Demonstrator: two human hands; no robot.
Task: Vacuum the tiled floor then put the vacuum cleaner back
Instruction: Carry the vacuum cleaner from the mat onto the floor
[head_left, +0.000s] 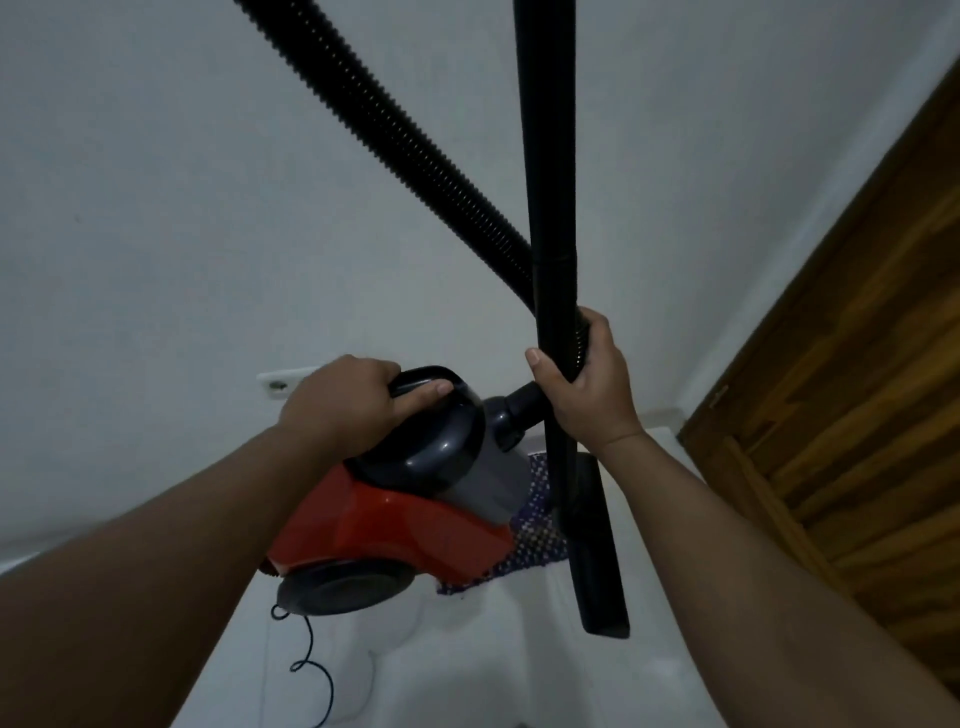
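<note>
A red and grey canister vacuum cleaner (395, 525) hangs tilted above the white tiled floor (467, 665). My left hand (343, 400) is shut on its black carry handle at the top. My right hand (582, 379) grips the upright black wand (550, 156) together with a stretch of the ribbed black hose (384, 124), which runs up to the top left. The black floor nozzle (597, 561) hangs at the wand's lower end, just above the floor. A thin black power cord (311, 654) curls down from the vacuum's rear.
A white wall (156, 208) fills the background, with a white socket (275, 384) low on it behind my left hand. A wooden door (857, 415) stands at the right. A purple patterned mat (535, 540) lies on the floor beneath the vacuum.
</note>
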